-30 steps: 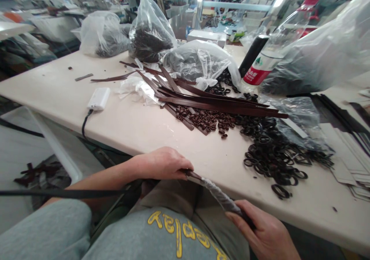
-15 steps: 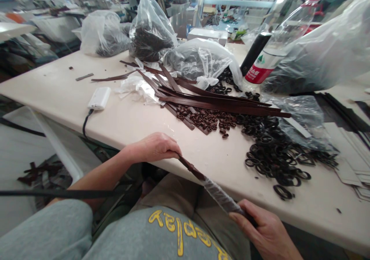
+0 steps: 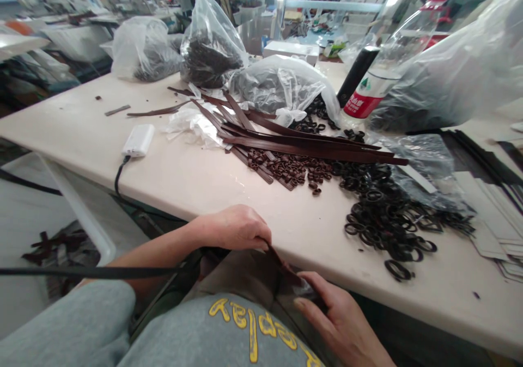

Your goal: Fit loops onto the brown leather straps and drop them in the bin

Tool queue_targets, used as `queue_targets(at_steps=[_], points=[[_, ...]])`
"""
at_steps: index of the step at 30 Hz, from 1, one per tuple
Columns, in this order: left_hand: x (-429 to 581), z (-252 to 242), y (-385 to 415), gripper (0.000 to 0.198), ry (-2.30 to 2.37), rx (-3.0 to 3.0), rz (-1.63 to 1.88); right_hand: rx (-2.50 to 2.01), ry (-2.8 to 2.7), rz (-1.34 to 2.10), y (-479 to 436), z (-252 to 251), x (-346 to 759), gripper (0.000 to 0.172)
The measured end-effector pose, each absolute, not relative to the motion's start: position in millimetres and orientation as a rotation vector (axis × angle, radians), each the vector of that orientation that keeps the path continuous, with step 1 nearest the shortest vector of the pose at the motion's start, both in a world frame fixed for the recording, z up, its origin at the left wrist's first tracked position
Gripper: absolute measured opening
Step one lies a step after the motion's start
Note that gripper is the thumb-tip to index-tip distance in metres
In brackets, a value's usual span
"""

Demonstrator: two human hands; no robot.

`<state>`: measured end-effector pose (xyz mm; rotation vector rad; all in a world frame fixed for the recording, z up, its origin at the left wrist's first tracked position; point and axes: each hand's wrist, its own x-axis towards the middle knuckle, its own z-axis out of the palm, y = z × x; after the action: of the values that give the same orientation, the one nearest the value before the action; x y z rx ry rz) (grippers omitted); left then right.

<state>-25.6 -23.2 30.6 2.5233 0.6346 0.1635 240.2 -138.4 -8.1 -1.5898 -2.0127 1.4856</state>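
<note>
Head view, brown strap (image 3: 281, 264), spanning from left grip (image 3: 237, 228) to right grip (image 3: 333, 312)

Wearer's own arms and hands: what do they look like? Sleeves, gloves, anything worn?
Left hand and right hand: bare, no gloves; no rings or watch visible. Left sleeve: plain grey, leaving the forearm bare. Right sleeve out of view. Grey top has yellow lettering. A dark strap or cable crosses the left forearm.
</note>
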Motion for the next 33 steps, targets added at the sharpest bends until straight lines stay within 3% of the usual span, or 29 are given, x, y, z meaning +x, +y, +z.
queue_targets(at_steps=[8,19,27,33], points=[[-16,25,-28,0.005,0.624,2.469,0.198,-1.584,-2.146,1.154,-120,-9,211,0.035],[-27,24,-25,0.009,0.696,2.025,0.382,-1.583,-1.99,1.159,-124,-12,221,0.035],[-12,11,-39,0.008,0.519,2.17,0.434,-1.386,-1.937,1.385,-117,-1,209,0.028],[-3,-4,-48,0.007,0.559,2.199,0.476,-1.343,-2.048,1.126,-117,-14,204,0.021]])
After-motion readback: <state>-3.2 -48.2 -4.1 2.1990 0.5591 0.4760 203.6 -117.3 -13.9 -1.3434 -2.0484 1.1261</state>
